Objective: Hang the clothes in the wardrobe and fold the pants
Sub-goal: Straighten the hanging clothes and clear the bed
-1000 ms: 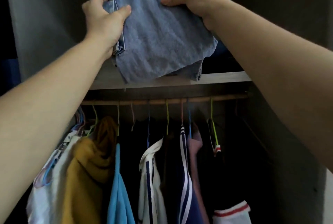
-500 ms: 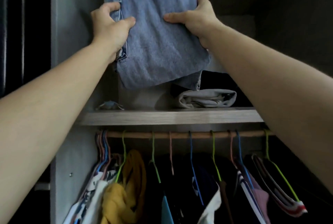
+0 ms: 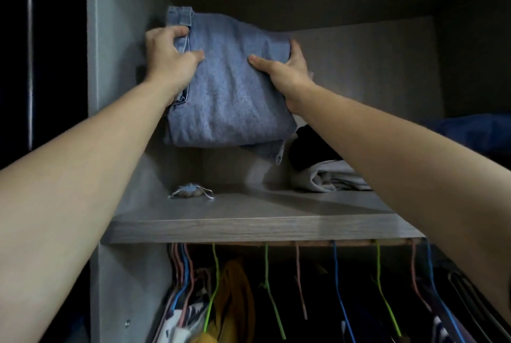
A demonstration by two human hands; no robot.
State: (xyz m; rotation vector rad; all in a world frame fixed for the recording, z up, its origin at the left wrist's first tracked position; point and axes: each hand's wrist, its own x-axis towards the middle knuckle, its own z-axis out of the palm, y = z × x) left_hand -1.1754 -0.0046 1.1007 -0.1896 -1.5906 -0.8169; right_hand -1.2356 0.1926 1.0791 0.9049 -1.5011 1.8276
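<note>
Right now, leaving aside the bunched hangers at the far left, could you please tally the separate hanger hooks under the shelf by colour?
Green hangers: 3
Pink hangers: 2
Blue hangers: 2
Total: 7
The bunched hangers at the far left overlap too much to count.

Home, inside clothes wardrobe (image 3: 373, 72). At 6 o'clock, grey wood-grain shelf (image 3: 249, 228); under it, coloured wire hangers (image 3: 266, 273) on rail (image 3: 304, 243), bearing yellow garment (image 3: 235, 287) and patterned ones. At 4 o'clock, folded clothes (image 3: 331, 177) lying on shelf. At 9 o'clock, plain grey side wall (image 3: 121, 66). Dim, closed-in.
</note>
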